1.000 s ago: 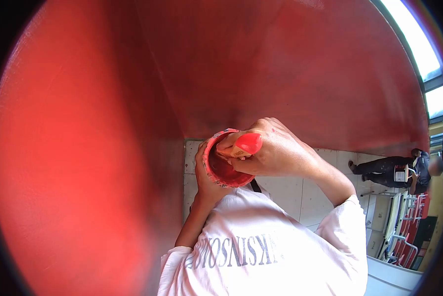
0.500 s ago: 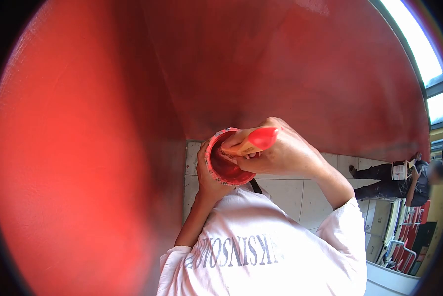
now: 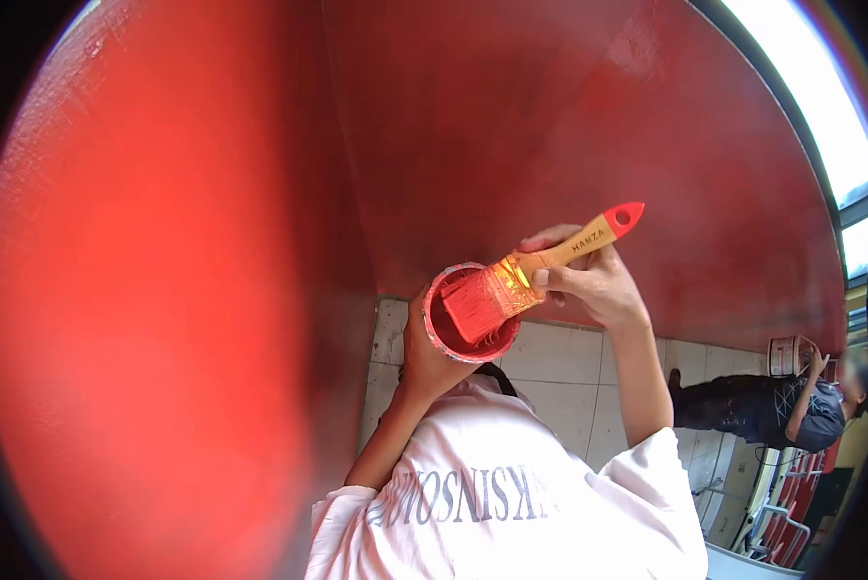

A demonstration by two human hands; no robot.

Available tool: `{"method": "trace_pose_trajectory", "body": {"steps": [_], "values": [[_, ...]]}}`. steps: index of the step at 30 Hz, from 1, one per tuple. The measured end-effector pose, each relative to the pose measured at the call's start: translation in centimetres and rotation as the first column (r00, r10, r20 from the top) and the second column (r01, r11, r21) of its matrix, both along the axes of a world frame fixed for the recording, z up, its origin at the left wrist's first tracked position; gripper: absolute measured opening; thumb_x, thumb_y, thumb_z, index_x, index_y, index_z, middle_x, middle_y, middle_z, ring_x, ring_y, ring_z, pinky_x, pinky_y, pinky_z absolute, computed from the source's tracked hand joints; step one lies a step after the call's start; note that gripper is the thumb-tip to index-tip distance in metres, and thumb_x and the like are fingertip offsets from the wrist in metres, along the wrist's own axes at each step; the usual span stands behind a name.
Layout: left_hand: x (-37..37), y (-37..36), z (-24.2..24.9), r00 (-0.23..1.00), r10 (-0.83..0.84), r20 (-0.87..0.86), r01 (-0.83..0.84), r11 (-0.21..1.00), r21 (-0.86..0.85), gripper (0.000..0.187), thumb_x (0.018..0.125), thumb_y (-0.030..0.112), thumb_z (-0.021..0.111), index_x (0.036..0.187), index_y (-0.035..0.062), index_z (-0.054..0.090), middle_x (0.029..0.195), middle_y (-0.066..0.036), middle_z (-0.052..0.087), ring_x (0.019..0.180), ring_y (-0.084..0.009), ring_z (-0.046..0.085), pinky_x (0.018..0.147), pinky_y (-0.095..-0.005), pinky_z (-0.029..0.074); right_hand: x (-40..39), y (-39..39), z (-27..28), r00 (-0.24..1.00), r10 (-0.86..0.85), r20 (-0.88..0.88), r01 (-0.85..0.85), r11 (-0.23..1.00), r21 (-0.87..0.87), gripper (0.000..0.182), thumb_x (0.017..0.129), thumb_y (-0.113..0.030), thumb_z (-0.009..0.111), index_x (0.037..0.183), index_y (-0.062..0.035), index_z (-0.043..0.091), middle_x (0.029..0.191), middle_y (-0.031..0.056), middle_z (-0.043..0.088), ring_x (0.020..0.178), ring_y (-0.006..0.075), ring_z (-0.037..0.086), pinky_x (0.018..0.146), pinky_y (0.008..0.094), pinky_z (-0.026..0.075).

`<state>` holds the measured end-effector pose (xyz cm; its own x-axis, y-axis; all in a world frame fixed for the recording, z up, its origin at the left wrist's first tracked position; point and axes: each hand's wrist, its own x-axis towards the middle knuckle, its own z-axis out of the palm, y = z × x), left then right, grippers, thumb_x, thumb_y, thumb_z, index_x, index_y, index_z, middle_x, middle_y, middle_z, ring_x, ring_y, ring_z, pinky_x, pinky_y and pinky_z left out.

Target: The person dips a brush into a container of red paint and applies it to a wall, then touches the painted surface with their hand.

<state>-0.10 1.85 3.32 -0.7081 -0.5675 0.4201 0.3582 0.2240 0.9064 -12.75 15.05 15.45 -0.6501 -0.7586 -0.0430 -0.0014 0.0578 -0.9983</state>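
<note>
A paint can (image 3: 432, 332) with a paint-smeared rim and red paint inside is held in my left hand (image 3: 420, 356), its fingers wrapped around the can's side. My right hand (image 3: 603, 288) pinches a paintbrush (image 3: 581, 242) near the metal band. The brush has a wooden handle with a red tip and the letters HANZA. Its bristles are coated in red and lie over the can's mouth, tilted down toward the inside. Drips of paint hang from the bristle edge.
Red walls (image 3: 511, 126) meet in a corner in front of me, one close on the left (image 3: 153, 290). Pale floor tiles (image 3: 559, 387) lie below. At the right, another person (image 3: 772, 406) in dark clothes holds a white bucket (image 3: 784, 356). Bright windows (image 3: 816, 87) are at upper right.
My right hand has drawn the brush up and right, so the bristles now show above the can. The other person has shifted and raised the bucket.
</note>
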Motion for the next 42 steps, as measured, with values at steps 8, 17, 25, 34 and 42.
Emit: {"method": "trace_pose_trajectory", "body": {"steps": [8,17,25,34,42], "values": [[3.1,1.2,3.5,0.995,0.054,0.081,-0.047,0.995,-0.09,0.09,0.057,0.023,0.091,0.126,0.0017,0.038,0.12,-0.014,0.056,0.109,-0.0237,0.058,0.092,-0.0377,0.048,1.9,2.4,-2.0,0.839,0.012,0.544,0.09,0.983,-0.159,0.027,0.082,-0.013,0.069,0.103,-0.0076,0.053,0.083,0.0057,0.063,0.062,0.0135,0.06,0.043,0.0219,0.042],[1.2,1.5,1.6,1.0,0.003,-0.016,-0.003,1.0,0.025,0.088,0.057,0.015,0.089,0.127,0.0019,0.038,0.123,-0.013,0.053,0.112,-0.0233,0.055,0.096,-0.0379,0.044,1.0,3.4,-4.6,0.78,0.121,0.614,0.114,0.937,-0.33,0.027,0.083,-0.018,0.063,0.107,-0.0067,0.055,0.088,0.0103,0.064,0.065,0.0191,0.063,0.042,0.0261,0.045],[0.8,0.5,-4.4,0.999,0.017,0.032,-0.017,1.0,0.008,0.097,0.052,0.009,0.09,0.131,0.003,0.035,0.13,-0.013,0.048,0.117,-0.0229,0.05,0.099,-0.0382,0.042,0.9,3.3,-7.0,0.87,0.172,0.461,0.113,0.843,-0.526,0.026,0.089,-0.016,0.055,0.11,-0.0017,0.055,0.096,0.0146,0.065,0.077,0.0251,0.068,0.05,0.0306,0.055],[0.9,-0.9,-4.5,0.994,0.101,0.033,-0.102,0.994,0.029,0.091,0.052,0.003,0.086,0.131,0.0035,0.04,0.128,-0.012,0.051,0.116,-0.0234,0.052,0.1,-0.0375,0.041,-1.4,-0.5,-0.9,0.7,-0.619,-0.358,0.165,0.627,-0.762,0.026,0.076,0.006,0.071,0.098,-0.001,0.058,0.09,0.0132,0.066,0.074,0.0163,0.067,0.06,0.0241,0.054],[1.3,-0.6,-2.9,0.992,0.121,0.036,-0.122,0.993,0.01,0.092,0.054,0.002,0.085,0.132,0.0026,0.036,0.129,-0.013,0.048,0.118,-0.0237,0.05,0.1,-0.0379,0.041,-5.3,-4.3,2.2,0.195,-0.895,-0.4,0.124,0.427,-0.896,0.03,0.08,0.001,0.071,0.102,-0.0056,0.052,0.083,0.0137,0.064,0.071,0.0161,0.065,0.059,0.0239,0.051]]}}
